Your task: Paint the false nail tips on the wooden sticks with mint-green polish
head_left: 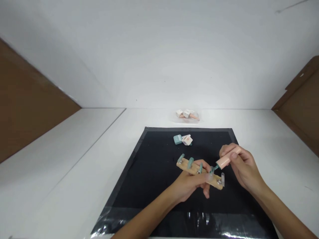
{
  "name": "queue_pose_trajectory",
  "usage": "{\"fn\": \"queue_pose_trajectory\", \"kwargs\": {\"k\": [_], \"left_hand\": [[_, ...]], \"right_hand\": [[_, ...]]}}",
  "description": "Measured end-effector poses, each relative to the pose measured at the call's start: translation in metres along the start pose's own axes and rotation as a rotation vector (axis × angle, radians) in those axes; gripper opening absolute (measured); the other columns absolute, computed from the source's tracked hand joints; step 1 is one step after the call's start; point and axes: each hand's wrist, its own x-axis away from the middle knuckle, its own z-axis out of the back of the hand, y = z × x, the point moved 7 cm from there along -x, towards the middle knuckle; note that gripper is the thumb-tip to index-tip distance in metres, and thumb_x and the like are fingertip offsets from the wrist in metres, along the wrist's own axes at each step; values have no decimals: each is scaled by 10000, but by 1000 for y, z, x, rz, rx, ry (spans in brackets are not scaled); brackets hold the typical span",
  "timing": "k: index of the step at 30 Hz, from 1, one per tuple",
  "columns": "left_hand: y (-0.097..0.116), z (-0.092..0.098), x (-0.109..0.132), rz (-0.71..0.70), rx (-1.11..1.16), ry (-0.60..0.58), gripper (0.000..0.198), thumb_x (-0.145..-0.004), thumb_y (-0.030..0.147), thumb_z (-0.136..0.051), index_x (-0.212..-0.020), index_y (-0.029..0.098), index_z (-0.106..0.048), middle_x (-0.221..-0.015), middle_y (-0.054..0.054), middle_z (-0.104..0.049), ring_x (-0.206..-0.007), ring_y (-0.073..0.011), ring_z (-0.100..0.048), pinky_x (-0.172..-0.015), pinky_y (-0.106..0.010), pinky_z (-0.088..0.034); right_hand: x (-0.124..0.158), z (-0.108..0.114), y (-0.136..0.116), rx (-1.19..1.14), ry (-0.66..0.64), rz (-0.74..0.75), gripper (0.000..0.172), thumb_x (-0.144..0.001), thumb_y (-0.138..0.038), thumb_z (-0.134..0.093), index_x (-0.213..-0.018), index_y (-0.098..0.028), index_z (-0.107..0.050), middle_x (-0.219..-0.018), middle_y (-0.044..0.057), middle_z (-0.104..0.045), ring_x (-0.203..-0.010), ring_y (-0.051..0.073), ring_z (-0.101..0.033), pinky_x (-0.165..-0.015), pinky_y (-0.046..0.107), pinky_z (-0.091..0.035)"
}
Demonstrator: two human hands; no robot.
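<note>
Left hand [190,184] pinches wooden strip [185,165] with nail tips [190,162], lower right of centre | Right hand [245,166] pinches pink handle [225,160], its brush [216,167] at fourth tip from left | Teal piece [177,139], white piece [187,140] on black mat [147,172], near centre | Clear tray [194,121] above

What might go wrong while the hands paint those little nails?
The brush in the right hand might slip off the nail it's painting and smear the stick.

The left hand holds the stick with its thumb very close to that nail, so it could get paint on it.

If the green nails are wet, a finger might smudge them; I can't tell whether they're dry.
</note>
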Motion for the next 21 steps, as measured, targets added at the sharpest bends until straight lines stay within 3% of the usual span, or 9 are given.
{"fn": "queue_pose_trajectory", "kwargs": {"k": [4, 14, 19, 21], "left_hand": [[-1, 0, -1, -4, 29, -15, 353, -577, 356, -775, -689, 143, -517, -487, 46, -569, -339, -57, -499, -360, -165, -453], [0, 0, 1, 7, 4, -15, 302, -611, 325, -745, -699, 151, -514, -437, 65, -521, -315, -48, -440, -345, -165, -429], [0, 0, 1, 1, -2, -26, 287, -629, 326, -728, -697, 154, -509, -422, 74, -495, -303, -42, -403, -336, -161, -410], [-1, 2, 0, 3, 6, -20, 289, -624, 317, -732, -694, 154, -504, -437, 70, -506, -305, -42, -407, -332, -161, -408]], "right_hand": [[4, -3, -2, 23, -67, 20, 214, -792, -434, -602, -720, -236, -644, -634, 4, -559, -568, 140, -480, -509, 253, -386], [3, 0, -11, 199, -36, 87, 227, -790, -423, -602, -692, -219, -626, -613, 14, -566, -561, 151, -500, -508, 270, -388], [3, 7, -9, 36, -25, 34, 234, -782, -456, -603, -764, -226, -645, -540, -24, -523, -391, 88, -393, -411, 236, -324], [2, 5, -9, -49, -89, 11, 203, -773, -445, -619, -794, -245, -647, -532, -28, -517, -439, 109, -446, -460, 249, -368]]}}
